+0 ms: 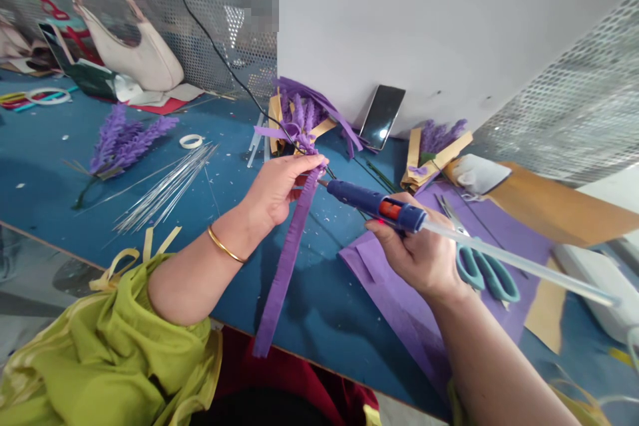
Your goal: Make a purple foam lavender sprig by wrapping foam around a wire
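My left hand [279, 190] pinches the top of a long fringed purple paper strip [285, 259], which hangs down past the table edge. A rolled purple tip sticks up above the fingers. My right hand [417, 253] grips a blue glue gun [374, 203] with a red patch on its body. A clear glue stick [519, 265] juts out behind it to the right. The gun's nozzle touches the strip just beside my left fingertips.
The blue table [324, 306] carries teal-handled scissors [482, 266], purple paper sheets [399, 299], a bundle of thin wires [167, 190], finished purple flower sprigs [122, 140], a tape roll [190, 141], a phone [382, 116] leaning on the white wall, brown paper [559, 210] and a pale handbag [134, 46].
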`<state>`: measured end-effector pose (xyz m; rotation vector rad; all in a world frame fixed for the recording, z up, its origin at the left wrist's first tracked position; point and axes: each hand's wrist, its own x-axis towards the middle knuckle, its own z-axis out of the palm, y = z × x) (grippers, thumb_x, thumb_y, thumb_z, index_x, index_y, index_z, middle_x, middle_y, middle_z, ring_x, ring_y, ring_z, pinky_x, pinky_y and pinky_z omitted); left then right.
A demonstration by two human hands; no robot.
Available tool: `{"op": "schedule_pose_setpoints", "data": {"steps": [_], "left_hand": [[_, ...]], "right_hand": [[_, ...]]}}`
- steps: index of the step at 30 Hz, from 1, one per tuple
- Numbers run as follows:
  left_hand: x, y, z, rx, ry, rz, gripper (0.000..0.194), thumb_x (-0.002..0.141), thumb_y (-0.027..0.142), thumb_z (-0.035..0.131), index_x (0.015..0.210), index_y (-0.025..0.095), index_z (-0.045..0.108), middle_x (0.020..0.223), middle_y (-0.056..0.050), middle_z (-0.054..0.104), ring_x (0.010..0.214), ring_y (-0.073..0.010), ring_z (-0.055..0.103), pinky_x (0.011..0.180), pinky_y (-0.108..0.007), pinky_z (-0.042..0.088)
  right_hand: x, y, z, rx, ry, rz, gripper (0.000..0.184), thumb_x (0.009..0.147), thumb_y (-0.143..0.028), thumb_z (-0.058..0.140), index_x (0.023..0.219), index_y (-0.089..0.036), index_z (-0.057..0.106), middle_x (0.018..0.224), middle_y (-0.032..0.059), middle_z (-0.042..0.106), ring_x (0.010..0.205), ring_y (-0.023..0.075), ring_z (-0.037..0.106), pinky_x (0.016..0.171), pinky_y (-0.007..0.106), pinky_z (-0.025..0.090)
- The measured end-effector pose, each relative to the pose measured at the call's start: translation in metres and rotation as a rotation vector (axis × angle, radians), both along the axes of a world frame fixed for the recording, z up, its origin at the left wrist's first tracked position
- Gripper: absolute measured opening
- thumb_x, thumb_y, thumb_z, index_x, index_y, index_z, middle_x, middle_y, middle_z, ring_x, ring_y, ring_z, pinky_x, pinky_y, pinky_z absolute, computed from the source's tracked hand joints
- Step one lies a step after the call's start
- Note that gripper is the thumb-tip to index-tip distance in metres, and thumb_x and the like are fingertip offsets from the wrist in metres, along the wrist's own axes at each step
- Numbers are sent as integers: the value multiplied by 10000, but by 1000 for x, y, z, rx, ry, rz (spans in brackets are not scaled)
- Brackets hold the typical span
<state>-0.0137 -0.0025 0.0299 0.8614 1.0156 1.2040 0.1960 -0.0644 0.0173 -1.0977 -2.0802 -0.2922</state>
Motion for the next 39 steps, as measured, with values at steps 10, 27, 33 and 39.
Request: {"op": "schedule_pose_setpoints", "data": {"steps": [10,27,33,39], "left_hand": [[-1,1,-1,-6,-8,0,171,662,300,813,741,159,760,707,-8,649,613,-91,521,545,-229,357],[-1,4,-3,8,-40,14,179,643,292,826,726,151,754,712,-10,653,609,-84,511,527,-231,336],[-2,4,-3,9,-38,23,198,627,305,835,732,159,752,711,-16,666,604,-92,516,525,-238,340],[-3,4,-3,2,-39,29,204,621,306,840,731,158,753,698,-14,665,596,-91,519,524,-237,347]], "right_hand": [[-1,-1,0,9,-3,2,321,939,-469,539,842,-165,569,580,-5,529,464,146,498,460,269,346],[-1,-3,-1,6,-41,73,221,938,-401,553,891,-186,562,631,-3,578,523,152,562,507,271,362],[-1,-4,0,6,-65,82,257,948,-434,538,873,-189,547,623,-8,563,514,145,542,496,270,349],[-2,-3,1,-1,-68,94,290,946,-454,545,852,-180,538,612,-16,544,501,133,518,491,266,346]]}}
